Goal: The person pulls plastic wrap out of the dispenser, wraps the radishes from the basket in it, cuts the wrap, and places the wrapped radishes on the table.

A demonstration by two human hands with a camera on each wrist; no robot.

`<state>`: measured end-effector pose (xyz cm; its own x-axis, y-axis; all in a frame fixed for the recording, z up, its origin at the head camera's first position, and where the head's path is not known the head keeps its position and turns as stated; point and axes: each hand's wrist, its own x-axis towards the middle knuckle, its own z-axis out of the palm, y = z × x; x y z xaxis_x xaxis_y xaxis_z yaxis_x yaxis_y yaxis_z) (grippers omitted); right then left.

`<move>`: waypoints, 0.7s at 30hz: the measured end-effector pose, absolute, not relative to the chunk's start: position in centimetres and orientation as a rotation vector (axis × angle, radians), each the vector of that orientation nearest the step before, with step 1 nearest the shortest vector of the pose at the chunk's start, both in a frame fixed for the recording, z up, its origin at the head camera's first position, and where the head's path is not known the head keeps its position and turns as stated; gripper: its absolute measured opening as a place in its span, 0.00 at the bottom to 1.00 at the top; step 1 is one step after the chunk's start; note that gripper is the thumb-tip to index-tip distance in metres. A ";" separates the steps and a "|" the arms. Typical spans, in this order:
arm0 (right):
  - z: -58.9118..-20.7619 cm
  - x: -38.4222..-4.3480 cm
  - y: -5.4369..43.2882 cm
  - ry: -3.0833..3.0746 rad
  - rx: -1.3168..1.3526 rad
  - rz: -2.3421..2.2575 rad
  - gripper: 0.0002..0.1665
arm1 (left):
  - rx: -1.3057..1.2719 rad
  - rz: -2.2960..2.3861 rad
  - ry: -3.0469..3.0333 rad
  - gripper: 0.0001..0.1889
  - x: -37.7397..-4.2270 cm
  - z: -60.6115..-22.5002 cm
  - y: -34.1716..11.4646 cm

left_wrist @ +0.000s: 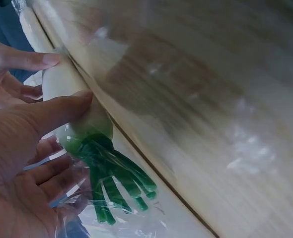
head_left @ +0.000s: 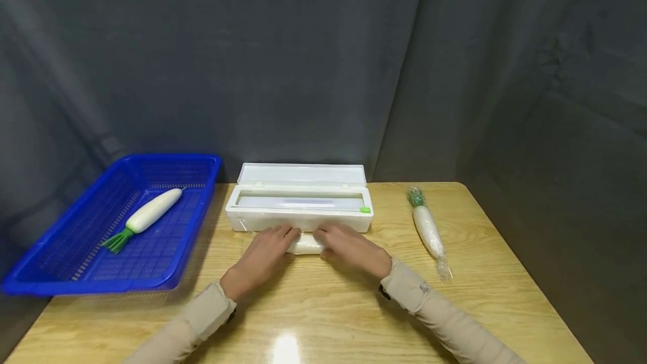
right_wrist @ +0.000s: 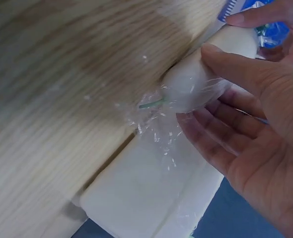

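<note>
Both hands hold a white radish (head_left: 306, 244) wrapped in clear plastic film, close against the front of a white film dispenser box (head_left: 298, 222). My left hand (head_left: 264, 257) grips the leafy end, thumb over the body; green stalks (left_wrist: 119, 181) show under loose film (left_wrist: 136, 223) in the left wrist view. My right hand (head_left: 354, 249) grips the tapered end, with thumb on one side and fingers around the other. There the film bunches around a thin root tip (right_wrist: 151, 104). The dispenser's lid (head_left: 302, 174) stands open, and a green slider (head_left: 365, 210) sits at its right end.
A blue plastic basket (head_left: 174, 274) on the left holds an unwrapped white radish (head_left: 154, 210) with green stalks. To the right, another radish (head_left: 428, 231) lies wrapped in film on the wooden table (head_left: 495, 296). Grey curtains (head_left: 313, 60) stand behind and at the sides.
</note>
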<state>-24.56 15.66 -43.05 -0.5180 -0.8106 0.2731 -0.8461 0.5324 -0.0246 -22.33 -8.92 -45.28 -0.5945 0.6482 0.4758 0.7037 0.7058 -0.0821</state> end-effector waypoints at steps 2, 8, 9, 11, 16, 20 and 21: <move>-43.1 -24.5 15.8 -2.582 1.368 0.265 0.14 | -1.030 -0.165 -2.441 0.28 -22.3 -45.4 -8.9; -43.2 -23.6 16.8 -2.577 1.285 0.327 0.12 | -1.005 -0.126 -2.448 0.25 -22.4 -45.4 -8.6; -43.3 -23.5 17.0 -2.573 1.286 0.335 0.12 | -0.998 -0.120 -2.449 0.25 -22.4 -45.4 -8.6; -43.4 -23.5 17.2 -2.572 1.296 0.369 0.10 | -0.988 -0.098 -2.444 0.25 -22.5 -45.3 -8.5; -43.8 -23.7 17.6 -2.581 1.335 0.414 0.12 | -0.996 -0.120 -2.434 0.25 -22.4 -45.2 -8.6; -43.9 -23.7 17.8 -2.597 1.357 0.441 0.13 | -1.018 -0.176 -2.454 0.27 -22.1 -44.8 -8.7; -43.9 -23.7 17.8 -2.605 1.356 0.443 0.14 | -1.024 -0.190 -2.461 0.27 -22.0 -44.7 -8.8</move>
